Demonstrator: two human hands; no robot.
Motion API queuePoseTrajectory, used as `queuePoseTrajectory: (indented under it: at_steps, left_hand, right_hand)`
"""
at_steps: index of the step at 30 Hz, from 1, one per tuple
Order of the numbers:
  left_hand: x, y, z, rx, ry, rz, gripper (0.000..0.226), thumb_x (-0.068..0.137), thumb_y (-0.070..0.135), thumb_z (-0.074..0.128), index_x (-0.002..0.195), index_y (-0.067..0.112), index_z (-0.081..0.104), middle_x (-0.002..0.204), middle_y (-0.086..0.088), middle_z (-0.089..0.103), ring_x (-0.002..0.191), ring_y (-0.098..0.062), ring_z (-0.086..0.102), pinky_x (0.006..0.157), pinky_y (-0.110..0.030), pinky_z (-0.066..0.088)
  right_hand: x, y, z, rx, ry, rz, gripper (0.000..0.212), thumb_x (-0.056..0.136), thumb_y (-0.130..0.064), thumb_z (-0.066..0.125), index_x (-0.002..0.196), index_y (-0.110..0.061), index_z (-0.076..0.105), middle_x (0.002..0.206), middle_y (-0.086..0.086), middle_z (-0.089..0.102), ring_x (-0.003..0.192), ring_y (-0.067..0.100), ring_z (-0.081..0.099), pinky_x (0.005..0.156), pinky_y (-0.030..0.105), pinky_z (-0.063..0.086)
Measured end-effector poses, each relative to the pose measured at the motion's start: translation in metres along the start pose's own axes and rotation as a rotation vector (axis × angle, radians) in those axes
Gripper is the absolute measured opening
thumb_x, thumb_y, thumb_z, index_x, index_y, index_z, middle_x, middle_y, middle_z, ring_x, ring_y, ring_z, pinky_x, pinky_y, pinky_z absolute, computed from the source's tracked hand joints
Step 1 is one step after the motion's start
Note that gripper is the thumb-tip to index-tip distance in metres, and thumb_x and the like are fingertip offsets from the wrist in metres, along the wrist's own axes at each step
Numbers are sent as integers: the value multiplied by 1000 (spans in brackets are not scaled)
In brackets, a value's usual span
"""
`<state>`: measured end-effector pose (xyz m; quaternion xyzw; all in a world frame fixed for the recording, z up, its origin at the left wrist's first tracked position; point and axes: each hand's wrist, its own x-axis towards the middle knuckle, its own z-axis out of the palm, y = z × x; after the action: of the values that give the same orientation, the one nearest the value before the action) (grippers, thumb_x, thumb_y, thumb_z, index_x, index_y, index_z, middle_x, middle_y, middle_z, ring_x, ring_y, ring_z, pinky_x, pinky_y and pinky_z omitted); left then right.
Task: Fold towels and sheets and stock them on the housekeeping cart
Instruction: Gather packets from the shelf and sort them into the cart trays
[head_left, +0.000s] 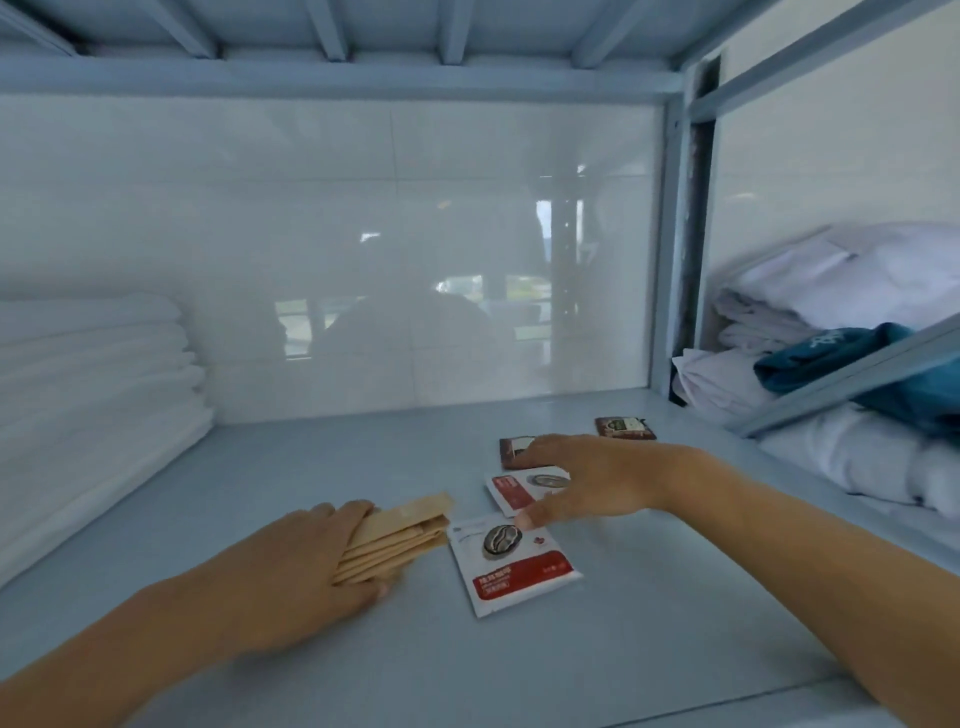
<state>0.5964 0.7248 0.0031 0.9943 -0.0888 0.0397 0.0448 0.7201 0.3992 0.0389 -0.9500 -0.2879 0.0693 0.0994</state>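
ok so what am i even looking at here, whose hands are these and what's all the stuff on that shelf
This is one picture from a camera worn on a person's head, looking down at their own bare hands inside a pale blue metal shelf. The left hand grips a bundle of flat tan paper packets. The right hand rests open over small sachets: two white-and-red ones and a dark brown one; another dark brown sachet lies apart behind. A stack of folded white towels sits at left, rumpled white linens at right.
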Motion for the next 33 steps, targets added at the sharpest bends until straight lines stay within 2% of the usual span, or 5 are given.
queuePoseTrajectory:
  at_steps: [3, 9, 17, 26, 33]
  left_hand:
    - [14, 5, -3, -21, -20, -2, 76, 70, 91, 42, 135, 55, 31, 111, 25, 53, 97, 3, 55, 89, -23, 47]
    - [64, 27, -20, 6, 95, 63, 52, 84, 71, 58, 125, 44, 42, 99, 15, 59, 83, -5, 62, 75, -25, 51]
    - [82, 13, 16, -18, 174, 63, 73, 69, 83, 46, 133, 48, 38, 102, 24, 55, 85, 4, 55, 70, -16, 42]
    - [82, 10, 23, -6, 193, 79, 67, 71, 85, 46, 129, 51, 38, 104, 25, 57, 87, 2, 58, 72, -19, 46]
    - [76, 14, 24, -29, 212, 89, 62, 79, 73, 54, 133, 46, 40, 110, 22, 56, 93, 0, 56, 81, -26, 49]
  right_hand:
    - [5, 15, 12, 75, -53, 57, 124, 51, -104, 58, 157, -52, 19, 169, -19, 16, 156, 16, 18, 124, 49, 16]
    - [18, 30, 15, 96, -49, 25, 106, 67, -90, 65, 157, -50, 25, 167, -15, 27, 153, 17, 27, 124, 46, 21]
    - [20, 60, -3, 98, 31, 37, 98, 61, -85, 74, 148, -54, 40, 157, -17, 39, 138, 13, 44, 113, 38, 33]
    - [-7, 111, -29, -35, -90, 317, 128, 47, -88, 79, 157, -45, 29, 167, -12, 26, 153, 20, 27, 122, 45, 21]
    - [12, 94, 0, -67, 88, 298, 68, 94, -57, 63, 154, -30, 45, 161, -1, 40, 146, 24, 39, 119, 40, 28]
